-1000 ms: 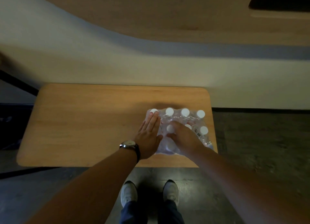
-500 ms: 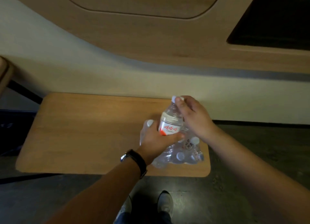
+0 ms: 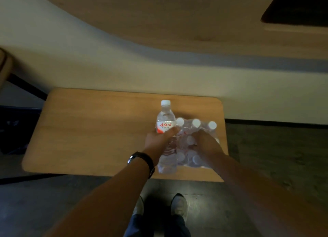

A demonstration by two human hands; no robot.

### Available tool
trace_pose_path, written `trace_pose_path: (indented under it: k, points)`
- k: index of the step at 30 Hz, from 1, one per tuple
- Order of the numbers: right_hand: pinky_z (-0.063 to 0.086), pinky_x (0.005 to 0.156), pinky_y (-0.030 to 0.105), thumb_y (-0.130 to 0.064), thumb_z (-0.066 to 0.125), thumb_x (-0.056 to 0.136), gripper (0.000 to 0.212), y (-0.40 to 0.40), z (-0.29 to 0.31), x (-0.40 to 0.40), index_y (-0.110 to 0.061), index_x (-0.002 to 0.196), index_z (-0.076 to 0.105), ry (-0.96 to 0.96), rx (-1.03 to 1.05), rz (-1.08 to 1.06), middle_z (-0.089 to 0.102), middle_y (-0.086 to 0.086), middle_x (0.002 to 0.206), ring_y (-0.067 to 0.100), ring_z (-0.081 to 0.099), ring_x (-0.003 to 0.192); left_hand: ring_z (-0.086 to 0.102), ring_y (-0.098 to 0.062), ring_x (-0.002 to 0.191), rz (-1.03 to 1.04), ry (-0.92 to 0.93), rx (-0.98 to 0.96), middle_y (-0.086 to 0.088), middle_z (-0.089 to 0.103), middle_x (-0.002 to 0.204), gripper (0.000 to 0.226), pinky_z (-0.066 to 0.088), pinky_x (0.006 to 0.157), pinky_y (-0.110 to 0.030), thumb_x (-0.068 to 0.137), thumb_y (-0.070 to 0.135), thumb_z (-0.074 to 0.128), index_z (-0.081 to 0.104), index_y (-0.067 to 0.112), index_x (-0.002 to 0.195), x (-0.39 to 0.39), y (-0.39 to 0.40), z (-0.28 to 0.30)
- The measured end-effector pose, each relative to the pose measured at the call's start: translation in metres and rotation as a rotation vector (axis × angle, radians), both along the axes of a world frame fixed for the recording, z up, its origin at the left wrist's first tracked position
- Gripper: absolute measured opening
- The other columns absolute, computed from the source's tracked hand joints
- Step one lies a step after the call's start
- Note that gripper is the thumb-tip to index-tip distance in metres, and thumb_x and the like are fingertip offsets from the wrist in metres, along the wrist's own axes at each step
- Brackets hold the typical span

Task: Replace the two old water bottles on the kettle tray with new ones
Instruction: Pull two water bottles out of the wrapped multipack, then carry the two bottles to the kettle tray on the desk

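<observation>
My left hand point(image 3: 158, 141) is shut around a clear water bottle point(image 3: 166, 119) with a white cap and a red-and-white label. It holds the bottle upright just left of the pack. The shrink-wrapped pack of water bottles point(image 3: 196, 128) sits at the right end of the wooden table point(image 3: 97, 130), with several white caps showing. My right hand point(image 3: 207, 144) reaches down into the torn top of the pack, its fingers curled around the top of one bottle there. No kettle tray or old bottles are in view.
The table stands against a pale wall under a curved wooden panel. A dark recess point(image 3: 298, 7) is at the top right. There is dark floor to the right and in front, where my shoes point(image 3: 179, 206) stand. A watch point(image 3: 142, 158) is on my left wrist.
My right hand pulled one bottle out of the pack and passed it to my left hand. It then let go of the cap and went back down into the pack.
</observation>
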State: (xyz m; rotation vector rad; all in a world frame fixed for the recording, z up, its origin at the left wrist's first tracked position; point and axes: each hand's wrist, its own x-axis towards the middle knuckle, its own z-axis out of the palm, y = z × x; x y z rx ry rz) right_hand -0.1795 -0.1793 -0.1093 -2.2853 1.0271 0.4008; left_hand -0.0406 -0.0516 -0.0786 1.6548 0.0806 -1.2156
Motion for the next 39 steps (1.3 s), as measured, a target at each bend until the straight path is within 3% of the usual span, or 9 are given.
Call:
trace_pose_path:
  k: [6,8,10,15,18,22,27,35,39]
  points:
    - [0.040,0.098,0.033,-0.030,0.073,0.087,0.040,0.007,0.037,-0.036,-0.009,0.118,0.060,-0.526,-0.092,0.020,0.056,0.009,0.126,0.018,0.049,0.119,0.074,-0.027,0.078,-0.002,-0.019,0.006,-0.011,0.078,0.089,0.048,0.061,0.080,-0.047,0.061,0.046,0.087,0.073,0.014,0.095,-0.003,0.001,-0.003]
    - [0.040,0.091,0.013,-0.039,0.065,0.089,0.041,0.015,0.060,-0.041,-0.021,0.124,0.054,-0.691,0.043,-0.207,0.055,-0.012,0.124,-0.006,0.049,0.114,0.076,-0.025,0.080,0.005,-0.027,0.002,-0.006,0.079,0.085,0.050,0.062,0.077,-0.044,0.059,0.048,0.087,0.073,0.016,0.095,-0.005,0.000,-0.003]
    - [0.045,0.073,0.007,-0.049,0.054,0.088,0.036,0.018,0.079,-0.040,-0.032,0.119,0.050,-0.853,0.105,-0.520,0.060,-0.024,0.108,-0.011,0.057,0.098,0.076,-0.022,0.074,0.015,-0.029,0.009,-0.005,0.079,0.082,0.053,0.063,0.069,-0.037,0.056,0.051,0.087,0.075,0.016,0.092,-0.005,-0.001,-0.001]
    - [0.048,0.054,0.011,-0.056,0.040,0.093,0.027,-0.011,0.113,-0.011,-0.033,0.104,0.049,-1.023,0.091,-0.890,0.062,-0.008,0.095,-0.007,0.064,0.074,0.071,-0.018,0.060,0.030,0.010,-0.005,-0.005,0.077,0.072,0.054,0.060,0.062,-0.033,0.058,0.049,0.088,0.074,0.011,0.092,-0.009,0.002,0.008]
    - [0.050,0.055,0.016,-0.056,0.048,0.091,0.027,-0.022,0.123,0.005,-0.030,0.091,0.057,-0.988,0.100,-0.840,0.068,-0.007,0.081,0.001,0.067,0.068,0.074,-0.018,0.063,0.060,-0.014,-0.009,-0.004,0.078,0.072,0.047,0.061,0.066,-0.039,0.061,0.047,0.086,0.074,0.012,0.091,-0.012,0.012,0.017]
    - [0.057,0.071,0.042,-0.065,0.052,0.084,0.052,-0.019,0.136,0.029,-0.015,0.079,0.067,-0.776,0.151,-0.676,0.074,0.010,0.076,0.028,0.070,0.072,0.073,-0.025,0.074,0.155,-0.053,-0.038,-0.012,0.078,0.089,0.050,0.061,0.075,-0.044,0.063,0.047,0.086,0.072,0.011,0.097,-0.005,0.050,0.040]
    - [0.046,0.049,0.024,-0.061,0.053,0.085,0.049,0.042,0.177,0.092,-0.020,0.063,0.070,-0.698,0.263,-0.429,0.070,-0.002,0.058,0.018,0.066,0.052,0.064,-0.023,0.059,0.380,-0.076,-0.113,-0.008,0.070,0.070,0.044,0.056,0.065,-0.038,0.062,0.045,0.088,0.069,0.012,0.084,0.016,0.138,0.095]
    - [0.055,0.064,0.042,-0.061,0.057,0.083,0.055,0.229,0.263,0.222,-0.008,0.072,0.066,-0.644,0.446,0.027,0.072,0.011,0.068,0.031,0.069,0.064,0.074,-0.025,0.070,0.692,-0.213,-0.182,-0.007,0.077,0.078,0.070,0.058,0.061,-0.034,0.061,0.063,0.076,0.067,0.010,0.105,0.056,0.332,0.200]
    - [0.044,0.043,0.020,-0.057,0.056,0.088,0.047,0.345,0.299,0.273,-0.016,0.070,0.066,-0.639,0.497,0.203,0.071,-0.004,0.061,0.011,0.067,0.051,0.072,-0.028,0.075,0.829,-0.302,-0.213,-0.012,0.075,0.088,0.061,0.059,0.067,-0.040,0.068,0.057,0.073,0.066,0.012,0.109,0.076,0.438,0.238]
